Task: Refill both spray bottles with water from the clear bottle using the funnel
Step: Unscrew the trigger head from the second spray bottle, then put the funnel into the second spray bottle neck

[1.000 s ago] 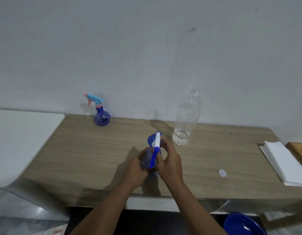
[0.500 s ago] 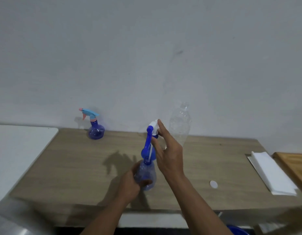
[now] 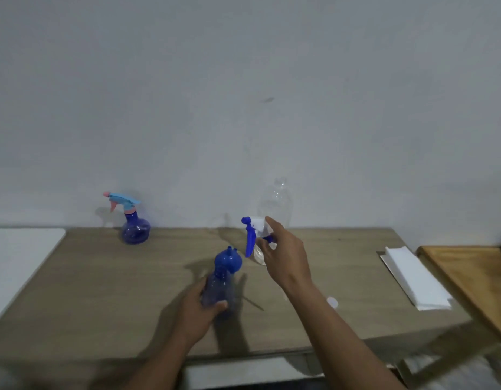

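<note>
Pinching the sprayer head in a narrow grip, the right hand has lifted it clear of the bottle. The left hand grips that bottle's body low over the bench. Its neck now looks ready for filling; the clear bottle stands just behind.

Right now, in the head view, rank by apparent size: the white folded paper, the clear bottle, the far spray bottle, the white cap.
Largest: white folded paper and clear bottle look alike; the bottle is partly hidden behind the right hand, so unranked.
Next: far spray bottle.
Smallest: white cap.
</note>
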A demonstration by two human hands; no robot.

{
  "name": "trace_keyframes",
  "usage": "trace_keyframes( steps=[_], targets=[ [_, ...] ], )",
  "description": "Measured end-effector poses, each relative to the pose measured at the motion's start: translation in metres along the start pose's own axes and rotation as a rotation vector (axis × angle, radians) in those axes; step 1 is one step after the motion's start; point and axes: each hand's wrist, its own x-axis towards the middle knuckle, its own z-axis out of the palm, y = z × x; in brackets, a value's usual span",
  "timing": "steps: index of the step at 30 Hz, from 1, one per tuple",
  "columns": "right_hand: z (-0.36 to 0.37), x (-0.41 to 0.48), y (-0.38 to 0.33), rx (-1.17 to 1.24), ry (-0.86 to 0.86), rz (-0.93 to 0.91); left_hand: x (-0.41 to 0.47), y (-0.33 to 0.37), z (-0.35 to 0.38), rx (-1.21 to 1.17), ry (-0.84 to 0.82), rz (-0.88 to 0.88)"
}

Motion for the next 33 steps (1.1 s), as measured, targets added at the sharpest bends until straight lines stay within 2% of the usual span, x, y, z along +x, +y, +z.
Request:
trace_keyframes(
  steps=[8,15,19,23,26,29,33],
  targets=[
    [0.065,-0.022,0.074,-0.307,-0.218,0.226,-0.003,-0.001,-0.004,0.004,0.029,0.037],
    [0.096,-0.035,0.112,-0.384,-0.252,0.314,-0.012,0.01,-0.001,0.097,0.083,0.029],
    [0.102,-0.042,0.122,-0.494,-0.281,0.282,-0.018,0.022,0.0,0.163,0.113,0.032],
    [0.109,-0.048,0.127,-0.505,-0.294,0.264,-0.019,0.022,0.0,0.205,0.12,0.039],
    [0.107,-0.048,0.122,-0.507,-0.226,0.22,-0.017,0.018,0.0,0.202,0.129,0.049],
    [0.1,-0.04,0.106,-0.386,-0.107,0.081,-0.015,0.015,-0.002,0.205,0.134,0.06],
    [0.107,0.0,0.087,-0.194,-0.193,0.028,-0.014,0.01,-0.004,0.162,0.171,0.056]
  ],
)
